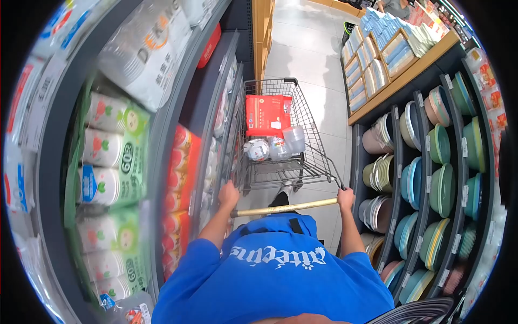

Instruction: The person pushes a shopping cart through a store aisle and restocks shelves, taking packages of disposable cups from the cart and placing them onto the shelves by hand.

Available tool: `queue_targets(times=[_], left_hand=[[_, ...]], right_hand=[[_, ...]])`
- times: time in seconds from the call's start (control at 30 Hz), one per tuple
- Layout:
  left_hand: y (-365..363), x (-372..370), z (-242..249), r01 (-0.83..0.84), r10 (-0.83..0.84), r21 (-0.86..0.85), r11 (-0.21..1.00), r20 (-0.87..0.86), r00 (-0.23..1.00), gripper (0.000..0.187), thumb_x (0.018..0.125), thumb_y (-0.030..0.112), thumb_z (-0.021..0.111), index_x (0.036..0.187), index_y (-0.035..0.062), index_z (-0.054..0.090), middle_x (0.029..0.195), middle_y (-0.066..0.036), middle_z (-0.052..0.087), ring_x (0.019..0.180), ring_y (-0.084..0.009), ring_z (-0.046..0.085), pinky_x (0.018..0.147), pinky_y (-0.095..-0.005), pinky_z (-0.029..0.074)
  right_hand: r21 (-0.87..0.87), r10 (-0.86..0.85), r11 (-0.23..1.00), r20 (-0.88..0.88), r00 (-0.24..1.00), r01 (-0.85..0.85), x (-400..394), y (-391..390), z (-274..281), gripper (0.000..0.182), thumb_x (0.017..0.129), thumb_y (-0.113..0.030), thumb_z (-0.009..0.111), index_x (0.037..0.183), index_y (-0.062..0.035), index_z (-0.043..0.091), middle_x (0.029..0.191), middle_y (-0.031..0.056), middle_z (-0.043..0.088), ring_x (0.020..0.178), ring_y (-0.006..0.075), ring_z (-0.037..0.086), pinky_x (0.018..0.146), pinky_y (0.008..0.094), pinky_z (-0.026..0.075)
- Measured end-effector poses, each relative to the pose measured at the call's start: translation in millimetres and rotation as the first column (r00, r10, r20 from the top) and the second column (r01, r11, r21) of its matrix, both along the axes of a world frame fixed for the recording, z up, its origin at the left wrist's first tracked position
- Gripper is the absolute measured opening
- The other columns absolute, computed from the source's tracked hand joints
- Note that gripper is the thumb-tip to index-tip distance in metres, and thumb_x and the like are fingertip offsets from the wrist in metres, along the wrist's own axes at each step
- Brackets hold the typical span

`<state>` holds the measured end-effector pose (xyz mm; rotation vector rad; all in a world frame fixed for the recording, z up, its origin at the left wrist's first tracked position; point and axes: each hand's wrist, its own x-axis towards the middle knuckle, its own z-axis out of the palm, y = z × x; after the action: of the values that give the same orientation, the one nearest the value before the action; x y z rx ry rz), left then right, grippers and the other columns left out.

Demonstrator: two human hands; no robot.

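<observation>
A metal shopping cart stands in front of me, its yellow push bar crossing near my waist. My left hand is closed at the bar's left end, by the side of the cart frame. At the right corner, my right hand is closed round the cart where bar and frame meet. Inside the basket lies a red package. Below it are a round white-and-clear wrapped pack and some clear plastic cups or tubs.
Shelves of wrapped paper cups and red-orange packs run close along my left. On the right, a rack holds stacked plastic basins, with folded goods in wooden bins beyond. Pale tiled floor stretches ahead; a person is far off.
</observation>
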<state>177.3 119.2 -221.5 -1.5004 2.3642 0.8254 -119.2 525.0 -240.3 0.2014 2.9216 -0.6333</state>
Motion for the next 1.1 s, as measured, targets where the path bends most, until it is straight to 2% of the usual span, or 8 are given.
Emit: queue_targets(times=[0.2, 0.33, 0.43, 0.63, 0.77, 0.87, 1.0, 1.1], left_hand=[[-21.7, -54.5, -18.1, 0.000, 0.000, -0.009, 1.000, -0.020, 1.000, 0.022, 0.084, 0.013, 0.057, 0.105, 0.0057, 0.060, 0.098, -0.022, 0.068, 0.098, -0.0423, 0.065, 0.083, -0.0534, 0.051], [-40.0, -89.4, -12.6, -0.026, 0.026, -0.023, 0.999, -0.025, 0.999, 0.020, 0.085, 0.016, 0.057, 0.101, 0.0057, 0.062, 0.099, -0.022, 0.069, 0.098, -0.0436, 0.064, 0.083, -0.0539, 0.050], [-51.2, -108.8, -14.0, -0.051, 0.051, -0.005, 0.999, -0.043, 0.998, 0.022, 0.083, 0.019, 0.058, 0.101, 0.0060, 0.063, 0.100, -0.022, 0.068, 0.099, -0.0445, 0.063, 0.083, -0.0535, 0.049], [-49.9, -127.2, -20.5, -0.085, 0.084, -0.017, 0.996, -0.042, 0.996, 0.021, 0.084, 0.016, 0.056, 0.101, 0.0062, 0.063, 0.098, -0.024, 0.067, 0.097, -0.0447, 0.064, 0.083, -0.0544, 0.049], [-50.6, -130.1, -35.5, -0.065, 0.065, -0.013, 0.998, -0.004, 0.998, 0.020, 0.084, 0.014, 0.054, 0.100, 0.0069, 0.063, 0.095, -0.023, 0.068, 0.094, -0.0441, 0.065, 0.082, -0.0551, 0.049], [-45.8, -134.3, -36.0, -0.046, 0.046, -0.014, 0.999, -0.027, 0.999, 0.019, 0.084, 0.013, 0.054, 0.098, 0.0073, 0.064, 0.093, -0.022, 0.069, 0.093, -0.0437, 0.066, 0.080, -0.0549, 0.050], [-34.3, -138.1, -40.7, -0.026, 0.026, -0.016, 1.000, -0.032, 0.999, 0.018, 0.083, 0.011, 0.054, 0.098, 0.0071, 0.063, 0.092, -0.022, 0.069, 0.091, -0.0435, 0.066, 0.079, -0.0548, 0.050], [-30.4, -139.5, -57.6, -0.034, 0.034, -0.008, 0.999, -0.015, 0.999, 0.020, 0.082, 0.010, 0.055, 0.101, 0.0072, 0.061, 0.092, -0.022, 0.068, 0.091, -0.0437, 0.065, 0.079, -0.0550, 0.049]], right_hand=[[0.010, 0.068, 0.998, 0.087, 0.994, -0.069, -57.3, -31.5, 19.2, 0.030, 0.077, -0.017, 0.066, 0.100, 0.0011, 0.070, 0.082, 0.0176, 0.072, 0.086, 0.0339, 0.071, 0.082, 0.0413, 0.053], [-0.050, 0.122, 0.992, 0.077, 0.990, -0.118, -95.5, -48.5, 6.5, 0.030, 0.076, -0.012, 0.062, 0.101, 0.0034, 0.069, 0.089, 0.0288, 0.068, 0.088, 0.0439, 0.067, 0.080, 0.0481, 0.053], [-0.036, 0.133, 0.991, 0.059, 0.989, -0.131, -116.2, -60.6, -2.6, 0.028, 0.076, -0.009, 0.059, 0.099, 0.0041, 0.068, 0.089, 0.0301, 0.067, 0.089, 0.0446, 0.066, 0.080, 0.0494, 0.052], [-0.091, 0.179, 0.981, 0.060, 0.982, -0.173, -135.8, -64.8, 7.3, 0.021, 0.078, -0.007, 0.057, 0.091, 0.0051, 0.066, 0.084, 0.0305, 0.066, 0.086, 0.0469, 0.065, 0.078, 0.0513, 0.051], [-0.078, 0.201, 0.977, 0.025, 0.979, -0.199, -143.2, -62.1, 8.6, 0.020, 0.079, -0.013, 0.061, 0.086, 0.0057, 0.064, 0.079, 0.0274, 0.066, 0.081, 0.0442, 0.066, 0.074, 0.0501, 0.050], [-0.083, 0.183, 0.981, 0.055, 0.982, -0.178, -146.4, -73.2, 35.5, 0.023, 0.080, -0.016, 0.061, 0.086, 0.0054, 0.064, 0.080, 0.0270, 0.066, 0.083, 0.0438, 0.066, 0.076, 0.0503, 0.050], [-0.112, 0.142, 0.983, -0.033, 0.989, -0.145, -157.9, -74.4, 42.3, 0.028, 0.080, -0.020, 0.062, 0.095, 0.0031, 0.067, 0.084, 0.0257, 0.068, 0.086, 0.0427, 0.066, 0.079, 0.0505, 0.049], [-0.103, 0.149, 0.984, 0.021, 0.989, -0.146, -173.6, -66.8, 33.7, 0.026, 0.079, -0.018, 0.063, 0.097, 0.0004, 0.068, 0.085, 0.0235, 0.068, 0.084, 0.0422, 0.065, 0.077, 0.0486, 0.049]])
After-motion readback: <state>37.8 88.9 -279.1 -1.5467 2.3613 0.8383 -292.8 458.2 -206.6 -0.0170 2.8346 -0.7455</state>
